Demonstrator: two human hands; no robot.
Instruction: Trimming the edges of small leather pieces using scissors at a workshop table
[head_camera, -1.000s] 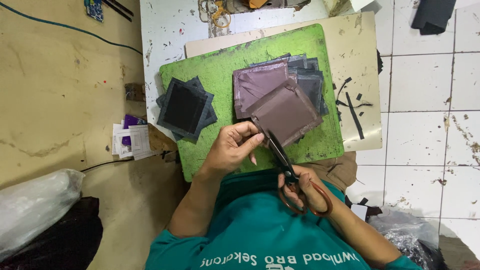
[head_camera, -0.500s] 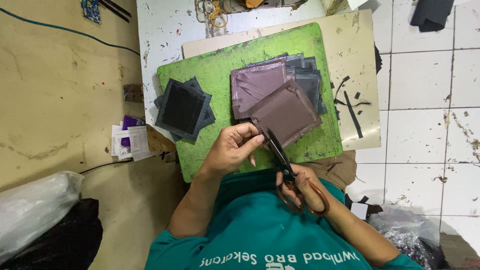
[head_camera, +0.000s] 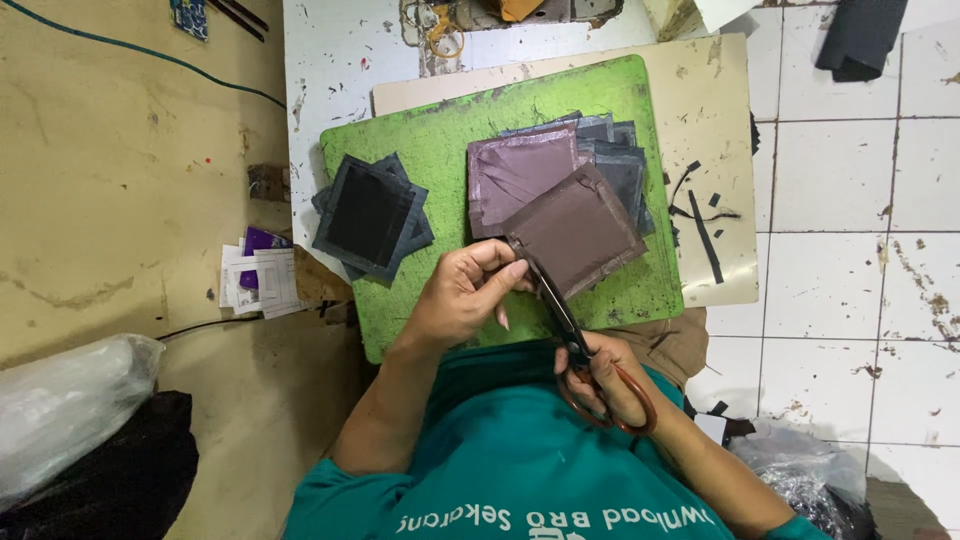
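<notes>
My left hand pinches the near corner of a brown square leather piece that is held above the green cutting mat. My right hand grips scissors with orange-brown handles, and the blades meet the piece's near edge right beside my left fingers. Under the brown piece lies a purple square on a stack of dark grey pieces. A second stack of black squares sits on the mat's left part.
The mat rests on a beige board over a white table, with black trimmed strips on the board's right. Paper cards lie on the floor at left, plastic bags at lower left and lower right.
The brown piece and both hands have barely shifted; the scissors stay at the piece's near edge.
</notes>
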